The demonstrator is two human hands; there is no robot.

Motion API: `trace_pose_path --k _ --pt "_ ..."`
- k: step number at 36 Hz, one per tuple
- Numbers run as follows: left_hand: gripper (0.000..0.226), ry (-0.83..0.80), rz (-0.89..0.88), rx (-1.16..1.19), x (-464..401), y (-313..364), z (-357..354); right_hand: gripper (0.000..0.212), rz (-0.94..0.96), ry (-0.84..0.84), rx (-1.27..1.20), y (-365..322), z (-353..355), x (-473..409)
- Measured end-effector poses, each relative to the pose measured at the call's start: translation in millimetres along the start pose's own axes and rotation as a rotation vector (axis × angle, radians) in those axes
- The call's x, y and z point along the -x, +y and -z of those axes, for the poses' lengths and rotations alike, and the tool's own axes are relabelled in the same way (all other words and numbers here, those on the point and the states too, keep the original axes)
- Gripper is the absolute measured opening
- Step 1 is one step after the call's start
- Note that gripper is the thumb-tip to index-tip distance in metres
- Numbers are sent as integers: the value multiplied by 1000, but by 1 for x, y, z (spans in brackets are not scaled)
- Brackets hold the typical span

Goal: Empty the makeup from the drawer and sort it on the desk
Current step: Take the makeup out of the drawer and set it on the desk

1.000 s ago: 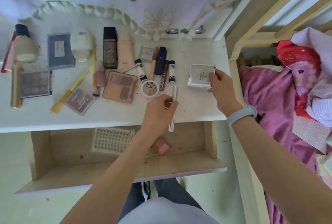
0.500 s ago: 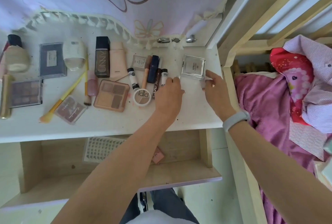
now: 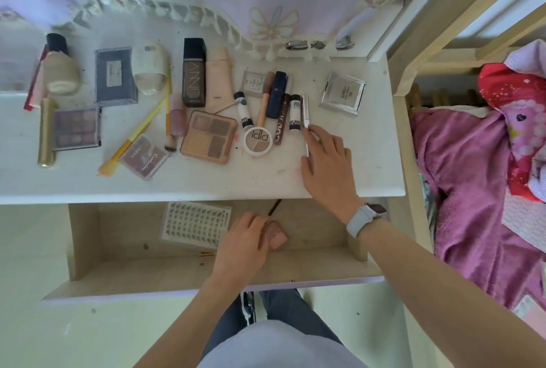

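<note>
Makeup point(image 3: 206, 137) lies in rows across the desk point(image 3: 369, 161), while in the drawer point(image 3: 118, 249) below the left hand point(image 3: 243, 245) curls its fingers on a pink compact point(image 3: 277, 238), and the right hand point(image 3: 328, 161) rests flat with relaxed fingers touching a silver tube point(image 3: 305, 110).

An open drawer of pale wood point(image 3: 124, 264) hangs out below the front edge of the white desk point(image 3: 369, 161). In it a small pink square compact point(image 3: 277, 237) lies near the middle, with a flat white sheet of patterned stickers point(image 3: 195, 227) just to its left by the back wall. On the desk, a slim silver tube point(image 3: 305, 110) lies lengthwise at the right end of a row of tubes. A square silver compact point(image 3: 342, 93) sits apart near the right edge. A four-pan peach palette point(image 3: 208, 137) lies mid-desk beside a round white compact point(image 3: 259, 141).
</note>
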State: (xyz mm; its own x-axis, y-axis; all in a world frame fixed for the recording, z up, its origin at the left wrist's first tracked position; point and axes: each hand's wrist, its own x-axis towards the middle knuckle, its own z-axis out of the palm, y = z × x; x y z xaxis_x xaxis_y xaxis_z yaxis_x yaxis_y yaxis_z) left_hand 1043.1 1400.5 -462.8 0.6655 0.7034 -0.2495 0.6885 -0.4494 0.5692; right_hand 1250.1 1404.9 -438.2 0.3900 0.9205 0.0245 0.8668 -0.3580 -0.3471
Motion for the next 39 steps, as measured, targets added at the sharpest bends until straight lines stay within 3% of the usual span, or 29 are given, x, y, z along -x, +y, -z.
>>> trace_pose_path --k 4,7,10,13,16,20,23,28,33,39 --pt "34 -203 194 -64 18 -39 -11 52 -37 14 -105 -5 4 -6" --pt "43 -233 284 -135 24 -65 -11 41 -23 115 -248 -11 9 5" --pt "56 -205 267 -194 26 -89 -11 25 147 172 -347 -18 9 35" --pt "80 -216 227 -321 23 -109 -13 21 347 -91 -322 -24 -11 76" --pt "90 -214 157 -458 19 -127 -14 28 493 -429 -110 -20 -48 105" --pt "116 -205 83 -507 14 -146 -16 46 481 -503 162 -16 -86 100" --pt "113 -223 73 -536 12 -151 -15 52 444 -537 331 -24 -98 86" --pt "85 -287 67 -534 12 -147 -2 39 473 -502 488 -29 -108 81" --pt "91 -205 127 -541 16 -146 1 45 436 -550 545 -28 -109 80" --pt "74 -58 87 -617 12 -139 6 45 270 -685 442 -27 -111 79"
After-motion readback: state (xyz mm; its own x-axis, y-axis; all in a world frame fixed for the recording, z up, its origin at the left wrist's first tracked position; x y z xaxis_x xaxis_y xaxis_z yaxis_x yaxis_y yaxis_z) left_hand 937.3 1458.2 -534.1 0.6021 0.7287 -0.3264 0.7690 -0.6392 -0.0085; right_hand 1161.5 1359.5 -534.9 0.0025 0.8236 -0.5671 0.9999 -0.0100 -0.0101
